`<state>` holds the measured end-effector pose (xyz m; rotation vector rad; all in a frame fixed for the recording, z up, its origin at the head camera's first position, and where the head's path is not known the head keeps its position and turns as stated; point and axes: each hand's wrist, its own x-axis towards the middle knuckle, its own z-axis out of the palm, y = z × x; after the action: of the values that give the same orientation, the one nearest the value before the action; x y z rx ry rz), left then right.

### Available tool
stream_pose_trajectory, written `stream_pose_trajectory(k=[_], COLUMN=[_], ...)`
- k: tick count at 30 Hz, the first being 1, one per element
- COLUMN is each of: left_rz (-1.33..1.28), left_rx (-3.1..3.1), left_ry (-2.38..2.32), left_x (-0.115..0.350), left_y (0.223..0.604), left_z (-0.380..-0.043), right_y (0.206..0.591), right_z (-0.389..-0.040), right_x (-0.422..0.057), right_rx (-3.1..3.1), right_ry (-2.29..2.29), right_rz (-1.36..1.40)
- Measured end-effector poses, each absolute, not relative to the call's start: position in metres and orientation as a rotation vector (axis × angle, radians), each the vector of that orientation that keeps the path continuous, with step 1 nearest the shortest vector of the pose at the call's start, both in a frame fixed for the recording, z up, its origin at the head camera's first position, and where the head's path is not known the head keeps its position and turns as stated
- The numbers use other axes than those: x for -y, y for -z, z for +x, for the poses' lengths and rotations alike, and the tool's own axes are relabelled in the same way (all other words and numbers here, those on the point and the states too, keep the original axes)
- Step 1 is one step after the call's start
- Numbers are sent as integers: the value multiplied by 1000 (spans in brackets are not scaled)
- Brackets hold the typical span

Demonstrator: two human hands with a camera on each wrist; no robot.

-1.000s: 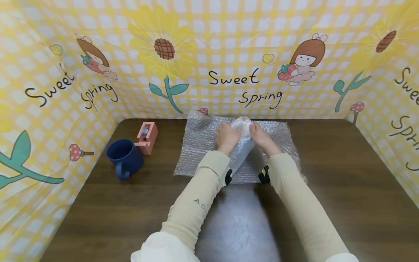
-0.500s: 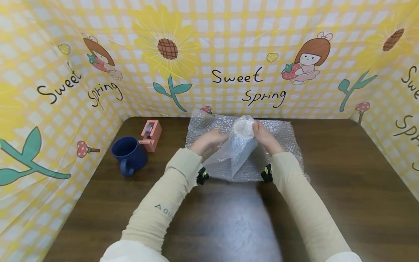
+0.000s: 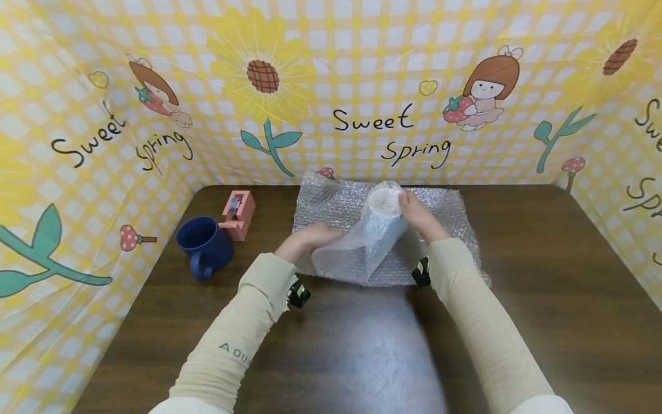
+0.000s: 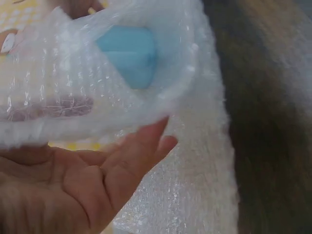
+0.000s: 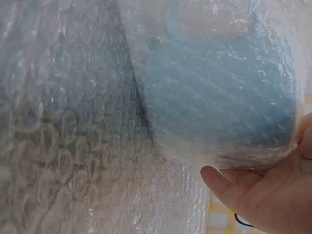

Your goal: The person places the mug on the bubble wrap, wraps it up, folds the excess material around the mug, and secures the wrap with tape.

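A light blue mug [image 5: 219, 87], its handle loop showing faintly through the plastic, is rolled in bubble wrap [image 3: 385, 227] and stands tilted on the sheet. My right hand [image 3: 419, 215] grips the wrapped mug at its upper right end. In the right wrist view the thumb of that hand [image 5: 263, 190] lies at the bundle's lower edge. A loose flap of wrap [image 3: 338, 261] spreads to the left of the bundle. Beside this flap is my left hand [image 3: 312, 236]. In the left wrist view its fingers [image 4: 141, 151] are fairly straight, with fingertips right at the wrap's edge.
The flat bubble wrap sheet [image 3: 320, 213] covers the back middle of the brown table [image 3: 548, 276]. To the left stand a dark blue mug [image 3: 204, 244] and a pink tape dispenser [image 3: 239, 215]. A yellow checked cloth [image 3: 362, 69] rises behind the table and at both sides.
My left hand has left the top of the bundle and moved left and towards me, and the flap has spread out to the left. My right hand has stayed at the bundle.
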<state>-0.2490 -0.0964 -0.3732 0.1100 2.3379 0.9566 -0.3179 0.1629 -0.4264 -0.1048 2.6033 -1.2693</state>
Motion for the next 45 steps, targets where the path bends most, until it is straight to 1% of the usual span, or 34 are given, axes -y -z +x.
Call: stream_pose_trajectory(k=[4,7,10,13,18,25,29,36,40,45], left_rz=[79,56,60,102,206,351,386,296,324,372], left_rx=[-2285,-2108,-1897,-1814,-1994,-2454,-2625,-2769,-2784,-2840], left_ry=[-1154,-1439,-1710,-1816,-1714,-1436,-1457,-1566,-1610,-1547], left_x=[100,101,100,96,85,70,57,35,25,20], left_y=[363,362,366,370,373,376,379,382,384,386], left_z=[-248,-249,-250,-249,-248,-252,-253,-251,-250,-253], right_y=[391,376,372,375,379,377,379,385,388,393], right_z=[-293,-280,-275,-273,-273,-274,-276,-277,-276,-277], right_x=[-151,-147,-146,-145,-145,-140,-140,-142,-141,-136], right_rx=[-2578,-2566,-2554,-2542,-2559,-2630,-2654,-2646,-2687,-2714], right_ry=[1237,1244,1248,1274,1272,1233,1321,1452,1473,1585], right_rz=[-68,-63,-53,-47,-32,49,83,116,121,147])
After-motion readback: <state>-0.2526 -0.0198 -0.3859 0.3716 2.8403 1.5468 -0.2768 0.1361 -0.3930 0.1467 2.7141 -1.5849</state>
